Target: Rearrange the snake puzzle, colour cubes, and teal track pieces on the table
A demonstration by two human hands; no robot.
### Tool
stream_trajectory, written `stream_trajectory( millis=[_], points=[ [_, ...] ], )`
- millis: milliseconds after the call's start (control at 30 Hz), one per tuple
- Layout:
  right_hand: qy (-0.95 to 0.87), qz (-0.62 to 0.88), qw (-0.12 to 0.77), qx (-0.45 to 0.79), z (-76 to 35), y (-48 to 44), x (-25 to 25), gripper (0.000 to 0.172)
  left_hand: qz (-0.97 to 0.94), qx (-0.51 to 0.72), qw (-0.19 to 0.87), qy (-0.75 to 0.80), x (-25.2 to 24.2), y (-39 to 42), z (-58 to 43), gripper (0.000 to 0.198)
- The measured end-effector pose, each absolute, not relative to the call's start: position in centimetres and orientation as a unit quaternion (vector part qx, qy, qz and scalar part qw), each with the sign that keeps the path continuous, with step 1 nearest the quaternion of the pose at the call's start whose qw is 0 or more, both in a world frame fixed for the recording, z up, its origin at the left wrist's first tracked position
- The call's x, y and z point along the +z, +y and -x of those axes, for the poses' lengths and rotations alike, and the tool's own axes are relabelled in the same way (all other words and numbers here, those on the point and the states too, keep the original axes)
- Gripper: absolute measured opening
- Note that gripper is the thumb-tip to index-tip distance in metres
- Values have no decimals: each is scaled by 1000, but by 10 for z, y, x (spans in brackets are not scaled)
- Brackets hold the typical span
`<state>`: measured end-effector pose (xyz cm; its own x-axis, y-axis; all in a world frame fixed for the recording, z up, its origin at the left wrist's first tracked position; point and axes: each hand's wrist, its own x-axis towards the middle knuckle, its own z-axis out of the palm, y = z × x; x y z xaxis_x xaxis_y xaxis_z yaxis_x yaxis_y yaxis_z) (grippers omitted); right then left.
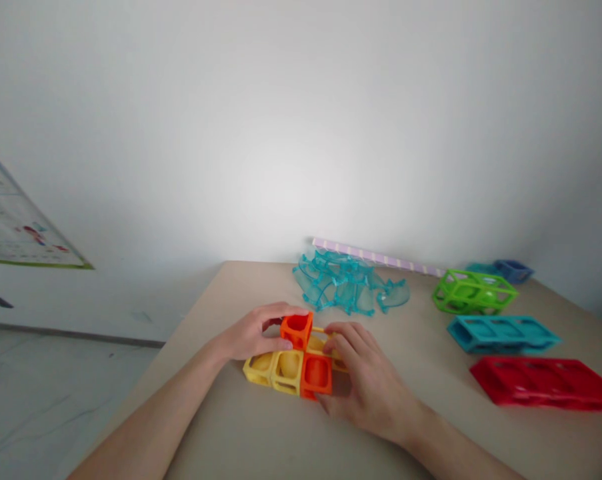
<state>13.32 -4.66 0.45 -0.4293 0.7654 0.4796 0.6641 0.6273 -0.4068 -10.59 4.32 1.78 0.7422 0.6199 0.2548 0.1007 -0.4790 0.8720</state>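
Note:
Yellow hollow blocks (287,369) and orange hollow blocks (317,375) sit together on the table in front of me, their sides touching. My left hand (255,332) pinches the raised orange block (297,328) at the back left, thumb on its near side and fingers behind it. My right hand (361,377) is closed around the right end of the group, its fingers over a yellow block (317,343) and its thumb at the base of the front orange block. Part of the right end is hidden under my right fingers.
Behind the blocks lies a pile of translucent teal curved pieces (338,283). A striped lilac strip (381,257) rests along the wall. To the right are green frame blocks (473,293), a teal block row (503,335), a red block row (543,382) and a blue block (513,271).

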Motion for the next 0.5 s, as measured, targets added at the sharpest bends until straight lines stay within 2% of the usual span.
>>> stream_trajectory(
  millis=[167, 500],
  points=[
    [-838, 432, 327, 66, -133, -45, 3, 39, -815, 307, 433, 232, 15, 44, 106, 48],
    [-842, 429, 319, 71, -134, -47, 7, 39, -749, 318, 497, 302, 5, 51, 113, 53]
  ],
)
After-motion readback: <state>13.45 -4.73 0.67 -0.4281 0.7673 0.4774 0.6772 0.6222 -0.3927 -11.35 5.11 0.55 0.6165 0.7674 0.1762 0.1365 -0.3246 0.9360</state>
